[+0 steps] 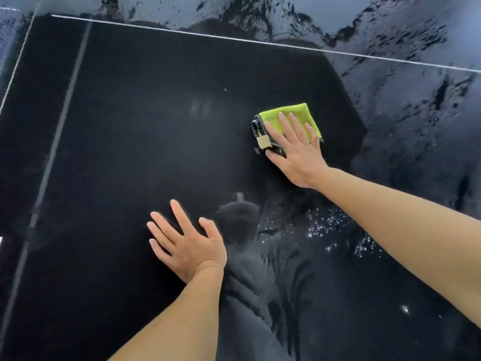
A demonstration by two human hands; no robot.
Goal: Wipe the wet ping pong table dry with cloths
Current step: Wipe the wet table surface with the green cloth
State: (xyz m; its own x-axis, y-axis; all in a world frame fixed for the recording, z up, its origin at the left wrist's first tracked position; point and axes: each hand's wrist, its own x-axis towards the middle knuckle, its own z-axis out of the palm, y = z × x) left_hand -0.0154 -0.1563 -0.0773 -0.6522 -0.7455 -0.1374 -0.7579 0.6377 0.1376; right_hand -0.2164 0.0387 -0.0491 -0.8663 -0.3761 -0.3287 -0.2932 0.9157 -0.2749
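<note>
Mid-wipe on the wet black table surface (161,126)

Right hand (294,149) presses flat, fingers straight, on the folded yellow-green microfibre cloth (286,114) at 2 o'clock; left hand (187,243) rests released, empty. Next: probably sweep toward the droplets at 4 o'clock.

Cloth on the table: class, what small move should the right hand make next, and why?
Probably slide the cloth rightward under the flat right hand. The table beneath it looks matt and wiped, while shiny water streaks lie just beyond its right edge. The left hand holds nothing.
</note>
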